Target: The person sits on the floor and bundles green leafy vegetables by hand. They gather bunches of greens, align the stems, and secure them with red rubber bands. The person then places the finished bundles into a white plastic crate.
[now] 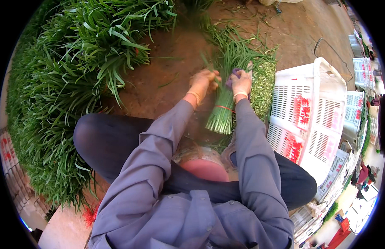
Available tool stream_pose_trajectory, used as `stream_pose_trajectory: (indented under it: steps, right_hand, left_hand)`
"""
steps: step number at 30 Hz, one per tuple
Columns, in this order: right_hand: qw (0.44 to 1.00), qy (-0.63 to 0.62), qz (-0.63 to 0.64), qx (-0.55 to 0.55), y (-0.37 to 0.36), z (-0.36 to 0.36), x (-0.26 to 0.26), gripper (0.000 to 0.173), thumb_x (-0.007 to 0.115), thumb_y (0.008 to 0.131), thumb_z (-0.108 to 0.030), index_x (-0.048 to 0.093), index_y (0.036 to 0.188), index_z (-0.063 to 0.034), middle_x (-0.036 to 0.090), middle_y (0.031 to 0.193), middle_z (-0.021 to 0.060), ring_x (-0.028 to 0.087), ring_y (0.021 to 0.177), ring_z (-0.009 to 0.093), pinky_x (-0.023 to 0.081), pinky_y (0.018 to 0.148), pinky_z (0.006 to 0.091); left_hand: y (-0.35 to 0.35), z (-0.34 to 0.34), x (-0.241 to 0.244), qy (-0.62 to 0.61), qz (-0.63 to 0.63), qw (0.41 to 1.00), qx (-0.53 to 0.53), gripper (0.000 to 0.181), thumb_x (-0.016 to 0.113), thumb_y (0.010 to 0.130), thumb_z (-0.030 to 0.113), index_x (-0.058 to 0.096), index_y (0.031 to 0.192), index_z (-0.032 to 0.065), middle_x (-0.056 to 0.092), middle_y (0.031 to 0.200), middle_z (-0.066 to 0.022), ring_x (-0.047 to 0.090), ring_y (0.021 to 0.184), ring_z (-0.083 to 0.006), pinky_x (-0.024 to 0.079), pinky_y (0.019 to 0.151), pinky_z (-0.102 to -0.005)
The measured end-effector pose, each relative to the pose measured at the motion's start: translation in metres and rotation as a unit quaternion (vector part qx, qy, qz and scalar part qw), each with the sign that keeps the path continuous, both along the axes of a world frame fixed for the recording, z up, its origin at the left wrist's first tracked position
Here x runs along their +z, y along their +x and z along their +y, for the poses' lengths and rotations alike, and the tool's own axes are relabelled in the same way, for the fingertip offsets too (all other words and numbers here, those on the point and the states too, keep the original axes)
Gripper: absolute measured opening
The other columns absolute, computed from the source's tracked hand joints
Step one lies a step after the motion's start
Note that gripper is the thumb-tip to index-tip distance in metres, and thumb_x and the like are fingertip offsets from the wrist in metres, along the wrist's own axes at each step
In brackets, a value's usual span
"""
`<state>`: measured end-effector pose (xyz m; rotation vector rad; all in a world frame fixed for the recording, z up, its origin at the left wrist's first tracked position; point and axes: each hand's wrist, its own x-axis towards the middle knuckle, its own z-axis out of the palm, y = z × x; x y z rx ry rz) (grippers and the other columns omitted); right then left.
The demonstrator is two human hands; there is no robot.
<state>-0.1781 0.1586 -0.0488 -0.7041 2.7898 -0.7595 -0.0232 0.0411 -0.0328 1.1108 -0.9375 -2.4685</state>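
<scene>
A bundle of long green garlic chives (pixel 223 116) lies in front of me, pale stem ends toward me and leaves spread away. A red band circles it near those ends. My left hand (pixel 205 80) is at its left side, blurred, with fingers bent near the stalks; whether it grips any is unclear. At the bundle's right side, my right hand (pixel 242 81) is closed on a purple cloth (pixel 234 76), its fingers partly hidden. Just beyond that hand a narrow, pale object (pixel 250 66) shows. Chopped green bits (pixel 263 90) lie in a strip to the right.
Stacked garlic chive bundles (pixel 65 84) rise along my left. Close on my right stands a white slatted plastic crate (pixel 292 99) with red writing; further crates (pixel 354 107) stand behind it. Loose leaves litter the brown floor (pixel 170 81). A pink round surface (pixel 204 170) shows between my legs.
</scene>
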Motion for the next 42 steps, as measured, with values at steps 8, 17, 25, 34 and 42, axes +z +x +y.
stream_pose_trajectory:
  steps: [8,17,25,34,42]
  right_hand:
    - [0.855,-0.367,-0.247,-0.272,-0.073,0.052,-0.006,0.026,0.072,0.090,-0.005,0.063,0.110,0.0078,0.069,0.094,0.0114,0.069,0.077,0.019,0.057,0.068,0.0305]
    - [0.831,-0.425,-0.216,-0.287,-0.047,0.138,-0.006,0.034,0.073,0.090,-0.006,0.061,0.119,0.0063,0.068,0.102,0.0096,0.064,0.085,0.017,0.054,0.075,0.0303]
    - [0.877,-0.200,-0.406,-0.165,0.040,0.111,-0.005,0.051,0.071,0.093,-0.017,0.056,0.135,0.0087,0.064,0.128,0.0155,0.063,0.110,0.023,0.050,0.094,0.0342]
    - [0.667,-0.481,-0.502,-0.269,-0.054,0.202,-0.014,0.034,0.046,0.106,-0.022,0.061,0.130,-0.0024,0.068,0.124,0.0142,0.068,0.108,0.032,0.055,0.095,0.0512]
    - [0.601,-0.498,-0.594,-0.192,0.058,0.102,0.014,0.030,0.059,0.100,-0.019,0.062,0.127,-0.0059,0.068,0.121,0.0066,0.064,0.110,0.022,0.052,0.098,0.0387]
  left_hand:
    - [0.029,-0.067,-0.004,0.038,-0.083,0.947,0.309,0.059,0.059,0.100,0.043,0.045,0.140,0.0025,0.056,0.135,-0.0188,0.060,0.120,-0.0387,0.047,0.103,-0.0489]
    - [0.013,0.088,0.036,-0.151,-0.155,0.962,-0.165,0.071,0.081,0.080,0.039,0.057,0.130,-0.0052,0.067,0.122,-0.0204,0.063,0.115,-0.0337,0.049,0.098,-0.0391]
    - [0.014,0.101,-0.008,-0.366,-0.255,0.873,-0.198,0.118,0.095,0.057,0.031,0.027,0.143,-0.0145,0.053,0.137,-0.0325,0.054,0.129,-0.0407,0.044,0.109,-0.0421]
    - [0.019,0.068,0.021,0.002,0.082,0.968,-0.239,0.063,0.078,0.076,0.017,0.054,0.130,-0.0048,0.066,0.122,-0.0186,0.065,0.114,-0.0291,0.049,0.105,-0.0396]
    - [0.063,0.028,0.027,0.320,0.291,0.886,-0.166,0.066,0.062,0.097,0.048,0.049,0.143,0.0021,0.055,0.144,-0.0150,0.049,0.135,-0.0302,0.033,0.119,-0.0455]
